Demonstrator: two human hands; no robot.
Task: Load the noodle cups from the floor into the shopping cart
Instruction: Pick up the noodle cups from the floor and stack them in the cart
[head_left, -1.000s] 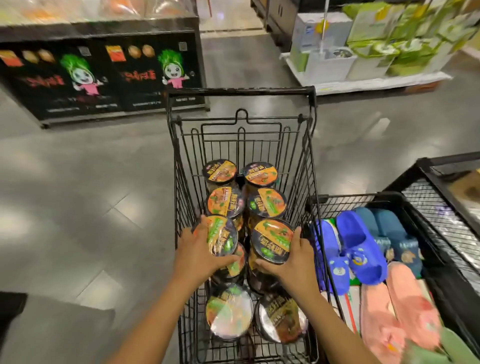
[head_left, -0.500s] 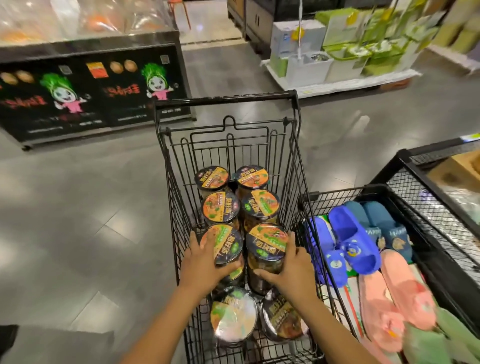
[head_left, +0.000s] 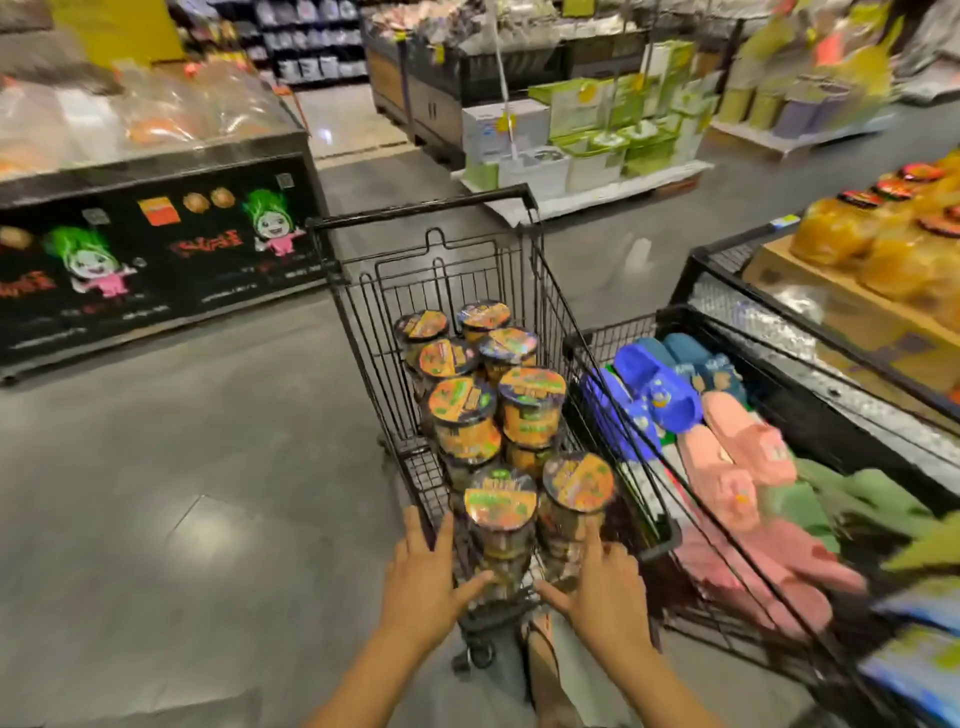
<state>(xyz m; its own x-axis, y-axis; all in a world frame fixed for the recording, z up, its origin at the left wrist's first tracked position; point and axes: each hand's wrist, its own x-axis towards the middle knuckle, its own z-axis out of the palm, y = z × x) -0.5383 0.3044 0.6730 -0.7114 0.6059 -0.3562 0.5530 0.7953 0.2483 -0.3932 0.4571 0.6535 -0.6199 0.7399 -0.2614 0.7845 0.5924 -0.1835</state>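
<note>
A black wire shopping cart (head_left: 422, 210) stands in the aisle in front of me. Several noodle cups with orange and green lids stand in two rows inside it. The nearest pair are a left cup (head_left: 500, 501) and a right cup (head_left: 578, 480). My left hand (head_left: 423, 577) is at the cart's near end, fingers spread and straight, thumb reaching toward the base of the left cup. My right hand (head_left: 597, 582) mirrors it beside the right cup, fingers straight. Neither hand grips a cup. The lower cups are partly hidden by the ones on top.
A black wire bin of blue, pink and green slippers (head_left: 649, 395) touches the cart's right side. A freezer with a black cartoon panel (head_left: 156, 249) stands at the left. A pallet of boxes (head_left: 571, 150) lies beyond the cart. My sandalled foot (head_left: 543, 654) is below the cart's near end.
Both hands let go of the middle pair of cups and drew back to the cart's near end. The view lifted, and the cart now sits lower in it.
</note>
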